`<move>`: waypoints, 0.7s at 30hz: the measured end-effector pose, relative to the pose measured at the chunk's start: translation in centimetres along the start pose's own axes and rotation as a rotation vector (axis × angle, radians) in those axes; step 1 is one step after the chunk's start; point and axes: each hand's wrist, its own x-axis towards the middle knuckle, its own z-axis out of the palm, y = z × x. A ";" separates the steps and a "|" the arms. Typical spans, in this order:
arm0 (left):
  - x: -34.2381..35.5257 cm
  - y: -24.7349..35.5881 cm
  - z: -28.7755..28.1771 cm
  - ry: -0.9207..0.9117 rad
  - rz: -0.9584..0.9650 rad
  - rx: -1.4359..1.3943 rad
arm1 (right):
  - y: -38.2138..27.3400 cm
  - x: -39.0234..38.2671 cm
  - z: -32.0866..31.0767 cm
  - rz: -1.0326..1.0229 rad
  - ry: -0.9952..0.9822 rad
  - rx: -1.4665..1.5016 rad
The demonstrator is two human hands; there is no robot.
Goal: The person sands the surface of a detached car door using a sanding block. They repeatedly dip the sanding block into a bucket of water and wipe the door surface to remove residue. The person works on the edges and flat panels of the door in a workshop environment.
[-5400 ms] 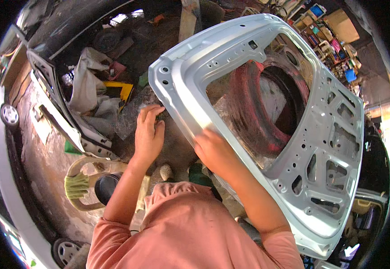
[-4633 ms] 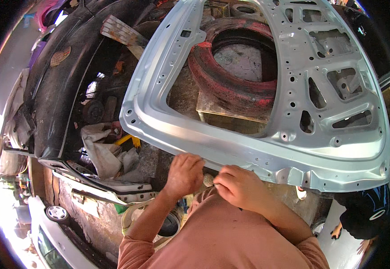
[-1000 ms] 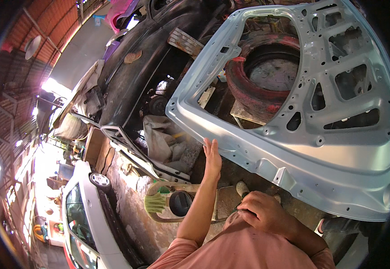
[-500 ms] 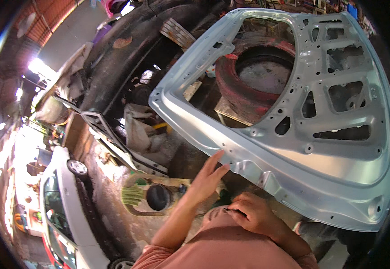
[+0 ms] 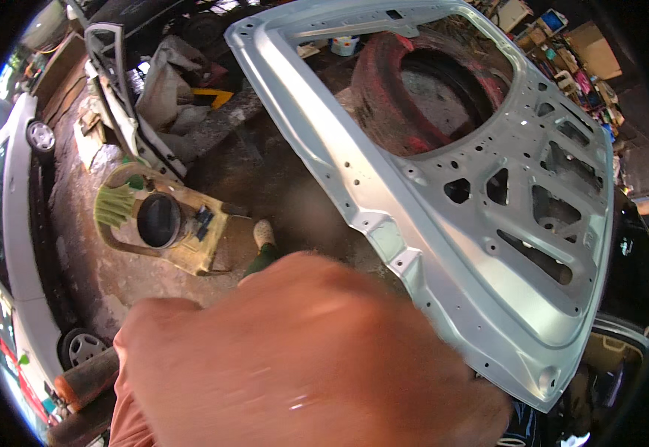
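Note:
Very close and smeared by motion, my right hand [image 5: 309, 357] fills the lower middle of the head view. The back of it is towards me, and its fingers are hidden or blurred, so I cannot tell what it holds. My left hand does not show clearly. To the right of the raised hand lies a bare silver-grey car tailgate panel [image 5: 384, 175], with a large window opening and several cut-outs. Nothing touches the panel where its near edge shows. Under the window opening is a red-smeared tyre [image 5: 395, 104]. Two brown rounded shapes [image 5: 86, 381] at the lower left cannot be made out.
A worn yellowish plastic chair [image 5: 201, 257] stands on the floor, bearing a black bucket [image 5: 159, 221] and green-yellow gloves [image 5: 114, 205]. A shoe [image 5: 263, 232] shows beside it. A light-coloured car [image 5: 23, 246] is at the left. Door frame parts [image 5: 131, 112] lean beyond the chair.
My right hand has risen from my belly to close before the view. My left hand has left the panel's edge. The view has swung, shifting the chair and car leftwards.

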 end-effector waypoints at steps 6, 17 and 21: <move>-0.5 -0.7 0.8 -0.045 -0.012 0.078 | 0.1 3.0 0.9 -0.095 -0.036 0.103; -2.3 -3.1 0.6 -0.008 0.118 0.077 | 1.2 7.5 5.5 -0.135 0.051 -0.077; -3.9 -4.0 -0.6 0.031 0.150 0.057 | 0.8 11.0 9.1 -0.063 -0.036 -0.109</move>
